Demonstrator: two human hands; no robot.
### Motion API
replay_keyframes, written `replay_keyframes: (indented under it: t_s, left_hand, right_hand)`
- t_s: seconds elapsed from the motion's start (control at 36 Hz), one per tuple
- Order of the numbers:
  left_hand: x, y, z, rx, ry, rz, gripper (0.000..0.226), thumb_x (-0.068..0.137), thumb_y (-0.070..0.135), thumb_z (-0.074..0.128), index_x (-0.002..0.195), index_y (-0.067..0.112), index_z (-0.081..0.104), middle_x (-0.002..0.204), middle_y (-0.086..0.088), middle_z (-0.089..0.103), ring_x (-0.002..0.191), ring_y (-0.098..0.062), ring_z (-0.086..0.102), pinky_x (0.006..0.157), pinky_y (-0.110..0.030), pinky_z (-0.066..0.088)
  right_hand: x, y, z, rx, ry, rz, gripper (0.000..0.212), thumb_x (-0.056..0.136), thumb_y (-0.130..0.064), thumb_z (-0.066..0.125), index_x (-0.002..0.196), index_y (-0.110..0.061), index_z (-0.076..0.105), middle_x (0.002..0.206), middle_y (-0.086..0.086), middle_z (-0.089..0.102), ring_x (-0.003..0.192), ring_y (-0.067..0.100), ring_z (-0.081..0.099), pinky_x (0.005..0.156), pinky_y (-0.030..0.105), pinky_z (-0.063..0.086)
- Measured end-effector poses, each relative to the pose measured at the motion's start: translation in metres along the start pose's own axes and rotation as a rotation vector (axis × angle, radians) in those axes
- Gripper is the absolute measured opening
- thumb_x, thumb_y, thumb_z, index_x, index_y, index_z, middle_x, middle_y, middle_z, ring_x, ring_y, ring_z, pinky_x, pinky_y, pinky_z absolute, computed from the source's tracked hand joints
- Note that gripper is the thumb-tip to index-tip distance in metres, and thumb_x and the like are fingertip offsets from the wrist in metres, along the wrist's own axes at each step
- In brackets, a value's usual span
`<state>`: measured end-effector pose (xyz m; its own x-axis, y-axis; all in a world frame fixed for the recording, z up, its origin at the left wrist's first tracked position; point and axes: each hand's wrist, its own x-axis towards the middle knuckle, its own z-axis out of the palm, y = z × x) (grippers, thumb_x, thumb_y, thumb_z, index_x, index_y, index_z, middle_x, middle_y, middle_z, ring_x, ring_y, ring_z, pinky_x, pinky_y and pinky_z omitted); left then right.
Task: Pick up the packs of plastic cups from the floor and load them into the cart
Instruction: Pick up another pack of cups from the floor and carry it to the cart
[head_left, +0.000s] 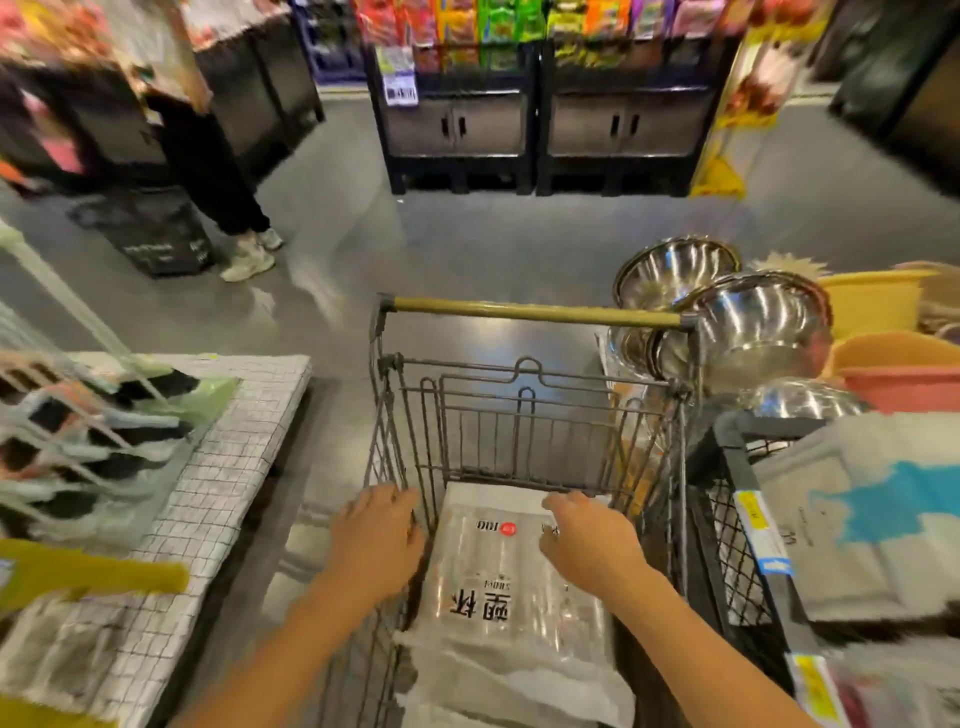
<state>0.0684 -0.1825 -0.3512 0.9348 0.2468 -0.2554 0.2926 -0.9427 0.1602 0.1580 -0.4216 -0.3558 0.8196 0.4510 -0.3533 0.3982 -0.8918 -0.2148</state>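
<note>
So the top pack of plastic cups (498, 577) is lying flat inside the cart (519, 410), at the near end, on a stack of more packs (493, 675) like it. It's got a clear, shiny wrapper with big black characters and a small red round logo. The left hand (376, 540) is by the cart's left wire wall and the right hand (592, 545) is over the pack's right side. Both grips are wide, fingers loose, and neither is closed around anything.
</note>
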Motion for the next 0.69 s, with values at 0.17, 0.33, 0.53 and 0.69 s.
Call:
replay_keyframes:
  t_s: [0.17, 0.33, 0.53, 0.69]
  left_hand:
    - [-0.064, -0.031, -0.078, 0.027, 0.160, -0.059, 0.044, 0.096, 0.041, 0.044, 0.138, 0.030, 0.050, 0.133, 0.002, 0.056, 0.119, -0.021, 0.054, 0.097, -0.038, 0.042]
    - [-0.171, -0.085, -0.133, 0.010, 0.158, -0.235, 0.049, 0.099, 0.043, 0.039, 0.146, 0.031, 0.038, 0.139, -0.002, 0.050, 0.125, -0.024, 0.049, 0.102, -0.040, 0.041]
    - [-0.346, -0.180, -0.152, -0.015, 0.261, -0.467, 0.050, 0.094, 0.052, 0.033, 0.141, 0.036, 0.042, 0.132, 0.003, 0.060, 0.120, -0.023, 0.057, 0.095, -0.030, 0.047]
    - [-0.531, -0.240, -0.147, -0.058, 0.315, -0.677, 0.044, 0.091, 0.049, 0.041, 0.131, 0.031, 0.049, 0.126, -0.002, 0.062, 0.115, -0.029, 0.060, 0.088, -0.042, 0.053]
  right_hand:
    - [-0.026, -0.077, -0.067, -0.153, 0.134, -0.240, 0.026, 0.100, -0.031, 0.044, 0.116, -0.014, 0.055, 0.102, 0.008, 0.057, 0.097, 0.032, 0.059, 0.072, 0.036, 0.040]
    - [-0.069, -0.177, -0.100, -0.235, 0.184, -0.446, 0.028, 0.100, -0.030, 0.042, 0.121, -0.016, 0.056, 0.108, 0.007, 0.061, 0.083, 0.029, 0.059, 0.069, 0.038, 0.051]
    - [-0.158, -0.324, -0.097, -0.288, 0.212, -0.700, 0.037, 0.100, -0.034, 0.042, 0.134, -0.023, 0.050, 0.129, 0.004, 0.061, 0.111, 0.028, 0.061, 0.086, 0.035, 0.051]
    - [-0.279, -0.453, -0.054, -0.327, 0.247, -0.985, 0.040, 0.100, -0.040, 0.040, 0.137, -0.029, 0.049, 0.135, -0.001, 0.057, 0.122, 0.023, 0.055, 0.098, 0.036, 0.047]
